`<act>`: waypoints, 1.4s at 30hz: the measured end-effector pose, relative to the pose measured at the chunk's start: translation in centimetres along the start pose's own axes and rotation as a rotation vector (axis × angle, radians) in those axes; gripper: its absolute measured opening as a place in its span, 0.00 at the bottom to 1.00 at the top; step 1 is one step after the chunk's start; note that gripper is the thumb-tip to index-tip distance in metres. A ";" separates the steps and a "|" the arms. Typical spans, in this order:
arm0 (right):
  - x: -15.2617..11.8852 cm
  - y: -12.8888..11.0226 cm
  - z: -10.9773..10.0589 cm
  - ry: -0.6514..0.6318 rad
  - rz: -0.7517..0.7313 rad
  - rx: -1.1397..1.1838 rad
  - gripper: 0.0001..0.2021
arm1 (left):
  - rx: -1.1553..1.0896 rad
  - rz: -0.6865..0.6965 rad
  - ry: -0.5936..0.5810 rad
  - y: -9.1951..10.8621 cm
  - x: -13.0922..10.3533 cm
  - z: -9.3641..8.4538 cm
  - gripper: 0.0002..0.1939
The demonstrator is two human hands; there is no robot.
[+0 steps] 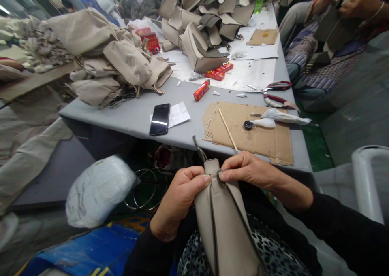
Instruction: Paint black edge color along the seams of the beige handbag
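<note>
A beige leather bag piece (225,223) with dark edges lies across my lap, its narrow top end raised near the table's front edge. My left hand (185,191) pinches the left side of that end between thumb and fingers. On the other side, my right hand (249,170) grips the dark-edged strap part close to the same spot. Both thumbs lie near each other at the small tab on top. A thin dark strap end (199,148) sticks up beyond my left fingers.
The grey table (133,114) bears a phone (159,119), cardboard (258,140) with a wooden stick (227,130), scissors (273,88), red boxes (201,90) and heaped beige bags (127,61). A plastic-wrapped bundle (99,191) is at left. Another person's hands (361,3) work at upper right.
</note>
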State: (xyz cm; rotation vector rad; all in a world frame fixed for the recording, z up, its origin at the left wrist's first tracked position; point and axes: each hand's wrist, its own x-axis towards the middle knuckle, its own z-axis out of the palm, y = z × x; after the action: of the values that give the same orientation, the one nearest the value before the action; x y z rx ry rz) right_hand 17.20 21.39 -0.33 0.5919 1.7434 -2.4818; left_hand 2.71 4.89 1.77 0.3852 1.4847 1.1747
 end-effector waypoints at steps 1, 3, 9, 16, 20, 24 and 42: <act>0.0 -0.1 0.0 -0.001 0.000 -0.008 0.17 | -0.001 -0.002 0.001 0.0 0.0 0.0 0.18; 0.0 -0.3 0.0 -0.001 -0.001 -0.017 0.18 | -0.009 -0.003 -0.005 0.0 0.1 0.0 0.17; 0.1 -0.1 -0.3 -0.039 -0.017 -0.032 0.18 | -0.029 0.010 -0.032 -0.1 0.4 0.0 0.16; 0.3 0.1 0.2 -0.080 -0.042 -0.100 0.22 | 0.002 0.014 -0.030 -0.7 0.2 -0.6 0.16; 0.3 0.4 0.7 -0.078 -0.048 -0.111 0.22 | -0.009 0.026 -0.023 -1.2 0.0 -0.6 0.16; 0.2 0.8 1.2 -0.073 -0.038 -0.091 0.21 | -0.012 0.069 0.001 -1.8 -0.1 -0.6 0.15; -1.2 3.3 4.6 0.292 -0.316 -0.242 0.15 | 0.019 0.119 0.057 -2.1 -0.5 -0.3 0.14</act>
State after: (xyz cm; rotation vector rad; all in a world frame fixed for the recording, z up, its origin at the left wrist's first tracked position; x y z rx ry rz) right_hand 17.86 15.74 -1.58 0.7373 2.3722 -2.4101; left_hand 3.40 3.41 0.28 0.4621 1.5403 1.2755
